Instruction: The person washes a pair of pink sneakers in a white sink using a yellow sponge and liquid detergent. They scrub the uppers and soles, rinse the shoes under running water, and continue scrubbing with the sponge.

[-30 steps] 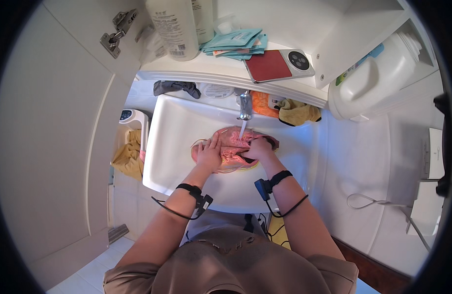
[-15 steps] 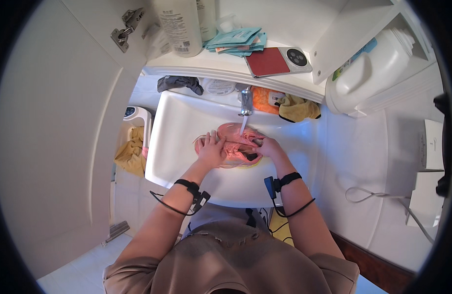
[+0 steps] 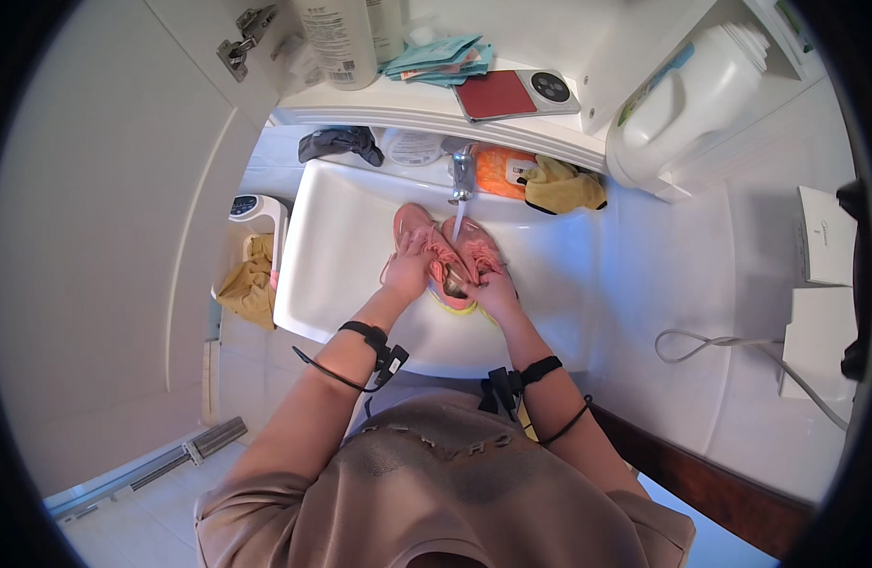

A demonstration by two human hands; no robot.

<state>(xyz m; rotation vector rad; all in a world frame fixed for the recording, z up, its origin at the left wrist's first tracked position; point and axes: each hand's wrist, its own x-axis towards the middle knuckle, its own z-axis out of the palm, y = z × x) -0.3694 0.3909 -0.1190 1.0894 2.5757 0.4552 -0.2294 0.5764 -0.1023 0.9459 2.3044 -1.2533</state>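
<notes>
A pair of wet pink sneakers stands in the white sink, toes pointing away from me. My left hand grips the left sneaker at its side, fingers over the laces. Around the side of the right sneaker near its opening, my right hand is closed, its fingertips partly hidden. Water runs from the chrome faucet in a thin stream between the two toes. Yellowish soles show at the heels.
Behind the faucet lie a dark cloth, an orange pack and a yellow cloth. A red-backed phone and sachets rest on the shelf. A white jug stands right; an open cabinet door is left.
The sneakers have turned from lying sideways to pointing toes toward the faucet, side by side. My right hand has shifted slightly left, and the view has moved a little.
</notes>
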